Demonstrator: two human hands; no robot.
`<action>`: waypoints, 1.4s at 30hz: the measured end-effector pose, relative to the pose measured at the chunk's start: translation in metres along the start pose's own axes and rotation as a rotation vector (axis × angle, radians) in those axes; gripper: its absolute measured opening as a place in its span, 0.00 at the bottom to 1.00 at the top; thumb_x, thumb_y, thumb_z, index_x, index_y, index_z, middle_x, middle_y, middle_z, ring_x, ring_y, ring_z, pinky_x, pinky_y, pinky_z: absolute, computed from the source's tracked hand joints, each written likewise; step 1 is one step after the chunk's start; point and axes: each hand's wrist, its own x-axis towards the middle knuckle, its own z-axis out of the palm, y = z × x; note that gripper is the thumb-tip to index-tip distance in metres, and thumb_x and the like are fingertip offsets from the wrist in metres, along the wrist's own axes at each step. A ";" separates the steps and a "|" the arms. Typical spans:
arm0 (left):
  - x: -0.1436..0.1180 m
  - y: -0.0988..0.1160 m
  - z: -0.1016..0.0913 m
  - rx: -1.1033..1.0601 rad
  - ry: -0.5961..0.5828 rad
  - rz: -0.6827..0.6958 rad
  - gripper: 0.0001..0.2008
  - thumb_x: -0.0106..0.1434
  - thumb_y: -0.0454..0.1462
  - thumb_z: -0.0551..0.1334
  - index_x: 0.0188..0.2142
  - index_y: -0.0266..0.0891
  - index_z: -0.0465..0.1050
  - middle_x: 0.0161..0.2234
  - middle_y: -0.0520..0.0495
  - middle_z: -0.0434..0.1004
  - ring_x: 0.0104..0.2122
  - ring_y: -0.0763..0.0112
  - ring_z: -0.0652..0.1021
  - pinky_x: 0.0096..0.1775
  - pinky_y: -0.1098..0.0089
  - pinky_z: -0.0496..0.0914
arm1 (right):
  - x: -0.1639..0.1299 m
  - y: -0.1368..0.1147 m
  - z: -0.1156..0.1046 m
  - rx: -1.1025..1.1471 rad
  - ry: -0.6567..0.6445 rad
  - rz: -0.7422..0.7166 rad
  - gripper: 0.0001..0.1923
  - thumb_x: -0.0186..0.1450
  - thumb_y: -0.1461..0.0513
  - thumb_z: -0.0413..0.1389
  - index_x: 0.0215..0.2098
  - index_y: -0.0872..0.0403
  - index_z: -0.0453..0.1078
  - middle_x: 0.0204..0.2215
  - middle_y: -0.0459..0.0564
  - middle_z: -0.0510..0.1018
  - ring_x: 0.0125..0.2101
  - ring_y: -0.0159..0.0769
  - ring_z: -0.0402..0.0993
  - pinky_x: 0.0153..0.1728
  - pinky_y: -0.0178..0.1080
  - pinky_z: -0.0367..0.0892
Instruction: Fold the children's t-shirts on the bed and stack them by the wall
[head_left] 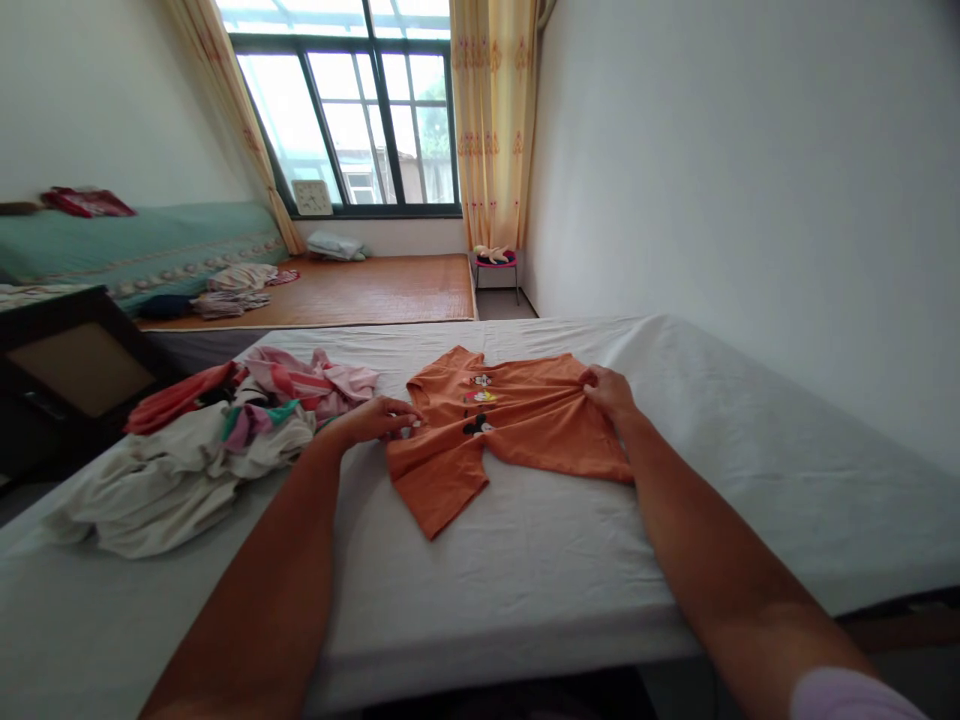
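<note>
Setting: We look down over a bed (525,560) covered with a white sheet, in a bright room with a white wall on the right.

Main garment: A small orange T-shirt (517,425) lies spread on the sheet, near the middle of the bed, front side up. We see cartoon prints (478,400) in a column down its chest. One short sleeve points toward us at the lower left, and the neck faces left.

Left hand: Our left hand (379,418) rests at the neck end of the shirt, fingers curled and pinching the cloth at the collar edge.

Right hand: Our right hand (609,392) is at the hem end, fingers closed on a small fold of the orange cloth. The fabric puckers just beside the grip.

Arms: Both bare forearms reach out from the bottom of the view, one on either side of the shirt. A pale lilac sleeve (855,695) shows at the lower right corner.

Clothes pile: A loose heap of laundry (202,450) sits on the bed to the left of the shirt, just beside our left hand. It mixes white, pink, red and striped pieces.

Background: Beyond the bed we see a woven mat platform (360,290) with more folded cloth, a large window (360,110) with yellow curtains, and a small pink stool (496,265) in the corner.
</note>
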 end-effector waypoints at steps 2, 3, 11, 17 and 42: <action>0.004 -0.003 0.002 -0.001 0.037 -0.011 0.27 0.52 0.54 0.62 0.42 0.37 0.78 0.25 0.48 0.75 0.25 0.70 0.73 0.25 0.73 0.67 | 0.000 0.008 -0.003 -0.045 0.022 0.046 0.13 0.58 0.67 0.53 0.39 0.51 0.75 0.39 0.48 0.78 0.41 0.37 0.73 0.45 0.36 0.66; 0.006 -0.005 0.003 0.005 0.060 -0.014 0.27 0.52 0.54 0.61 0.42 0.36 0.78 0.26 0.47 0.75 0.25 0.70 0.73 0.25 0.73 0.67 | -0.001 0.011 -0.004 -0.059 0.031 0.056 0.13 0.59 0.66 0.53 0.40 0.51 0.75 0.41 0.50 0.77 0.42 0.38 0.72 0.46 0.37 0.66; 0.029 -0.021 0.009 0.129 0.371 -0.038 0.27 0.59 0.51 0.55 0.49 0.35 0.74 0.35 0.44 0.79 0.32 0.65 0.78 0.31 0.71 0.70 | -0.001 0.007 0.008 -0.028 0.011 0.002 0.14 0.63 0.57 0.53 0.44 0.49 0.74 0.51 0.52 0.72 0.52 0.45 0.63 0.54 0.47 0.61; 0.072 -0.011 -0.004 0.277 0.493 -0.097 0.29 0.62 0.45 0.54 0.60 0.32 0.63 0.50 0.36 0.75 0.45 0.64 0.77 0.45 0.68 0.69 | 0.006 0.017 0.011 0.142 0.015 0.019 0.13 0.63 0.61 0.51 0.42 0.51 0.75 0.43 0.50 0.78 0.44 0.38 0.72 0.50 0.39 0.64; 0.186 0.043 -0.037 0.486 0.331 -0.085 0.14 0.54 0.38 0.61 0.38 0.44 0.81 0.32 0.50 0.80 0.33 0.66 0.77 0.34 0.72 0.69 | 0.026 0.042 0.028 0.548 0.450 0.350 0.17 0.56 0.62 0.49 0.39 0.55 0.75 0.29 0.54 0.81 0.33 0.44 0.78 0.36 0.41 0.71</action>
